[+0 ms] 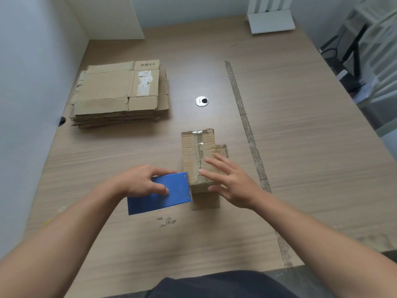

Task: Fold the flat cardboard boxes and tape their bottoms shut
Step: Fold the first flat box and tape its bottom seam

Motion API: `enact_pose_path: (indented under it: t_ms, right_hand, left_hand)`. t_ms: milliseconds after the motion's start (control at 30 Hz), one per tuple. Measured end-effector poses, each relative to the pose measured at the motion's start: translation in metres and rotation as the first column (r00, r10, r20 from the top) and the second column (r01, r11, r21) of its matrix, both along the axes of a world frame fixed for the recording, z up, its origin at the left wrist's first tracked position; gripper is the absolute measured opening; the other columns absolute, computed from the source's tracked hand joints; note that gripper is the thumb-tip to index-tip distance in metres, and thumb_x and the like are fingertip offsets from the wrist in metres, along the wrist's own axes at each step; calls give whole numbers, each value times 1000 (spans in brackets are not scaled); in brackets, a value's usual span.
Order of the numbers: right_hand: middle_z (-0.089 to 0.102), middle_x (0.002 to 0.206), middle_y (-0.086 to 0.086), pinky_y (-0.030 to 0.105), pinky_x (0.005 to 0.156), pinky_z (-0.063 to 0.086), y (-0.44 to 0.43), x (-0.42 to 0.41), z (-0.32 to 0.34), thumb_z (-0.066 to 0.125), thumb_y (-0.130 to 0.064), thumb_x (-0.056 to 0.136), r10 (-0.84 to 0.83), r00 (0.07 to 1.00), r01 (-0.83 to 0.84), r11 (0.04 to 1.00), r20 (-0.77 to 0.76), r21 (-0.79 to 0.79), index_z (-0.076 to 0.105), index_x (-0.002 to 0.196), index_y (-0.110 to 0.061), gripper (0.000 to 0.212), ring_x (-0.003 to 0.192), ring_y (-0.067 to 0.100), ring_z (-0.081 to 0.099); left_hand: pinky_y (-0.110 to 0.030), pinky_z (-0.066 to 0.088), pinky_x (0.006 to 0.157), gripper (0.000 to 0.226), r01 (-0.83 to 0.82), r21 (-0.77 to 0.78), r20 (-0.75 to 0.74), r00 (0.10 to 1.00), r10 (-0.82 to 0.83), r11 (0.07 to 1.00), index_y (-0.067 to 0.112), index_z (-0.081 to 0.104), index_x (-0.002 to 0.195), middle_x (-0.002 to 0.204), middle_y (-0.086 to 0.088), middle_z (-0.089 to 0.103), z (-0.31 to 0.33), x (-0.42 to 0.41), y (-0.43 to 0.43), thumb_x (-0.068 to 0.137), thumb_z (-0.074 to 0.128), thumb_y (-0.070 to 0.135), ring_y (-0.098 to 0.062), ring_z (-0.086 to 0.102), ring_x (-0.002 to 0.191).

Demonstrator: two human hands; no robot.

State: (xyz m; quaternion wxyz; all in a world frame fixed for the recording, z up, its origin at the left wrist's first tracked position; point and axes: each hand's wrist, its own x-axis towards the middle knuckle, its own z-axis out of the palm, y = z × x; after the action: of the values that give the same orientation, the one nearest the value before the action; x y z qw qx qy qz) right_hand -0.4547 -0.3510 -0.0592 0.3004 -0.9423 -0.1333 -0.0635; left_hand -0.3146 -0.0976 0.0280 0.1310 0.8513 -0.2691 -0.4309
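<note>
We see two bare hands at work on one wooden table [305,151]: a single folded cardboard box [193,155] stands at the table's centre, bottom side up, with a shiny tape seam [199,145] running down its middle. The right hand [233,182] lies on the near end of the box, fingers spread and straight, pressing flat on the cardboard. The left hand [142,181] grips one blue tape dispenser [169,191], fingers curled over its far edge and thumb on its face; the dispenser's toothed end meets the box's near left corner. The roll itself is hidden under the blue body, so we cannot make out any tape there. Two loose flaps of the box show — one poking out at its right side, one lying on the table below the right hand — while the rest of its open side is out of sight. At far left sits one stack of flat boxes [120,94]; its layers blur together at the edges and we cannot count them. One round metal grommet [202,101] is set in the tabletop beyond the box, one long strip of worn tape residue [247,125] runs down the right side, and one white stand [270,23] at the far edge is cut off by the frame.
</note>
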Motion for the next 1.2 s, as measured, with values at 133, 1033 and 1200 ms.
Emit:
enact_pose_path:
  t_ms: [133,1033,1200]
  right_hand:
    - [62,134,14,55,93,53,-3,12,-4,78,-17,83,118,990,-106,985,79,-139,72,122,-17,39,128,45,52]
    - [48,142,4,46,113,27,3,14,-15,69,-8,89,-1,997,11,992,-78,124,70,124,-12,35,139,35,30]
    - [48,144,4,44,115,26,2,13,-13,69,-8,90,2,992,15,990,-125,139,69,125,-12,35,142,34,28]
  left_hand:
    - [-29,50,85,47,13,-1,14,1000,-13,1000,82,41,97,106,20,67,-1,2,0,66,60,53,-6,62,94]
    - [-34,46,93,61,-3,74,163,987,-9,997,63,39,137,129,9,60,-8,38,59,87,68,46,-16,56,104]
    - [-32,40,81,62,-5,139,228,973,-27,990,59,41,139,132,5,58,-27,42,23,83,66,53,-16,47,97]
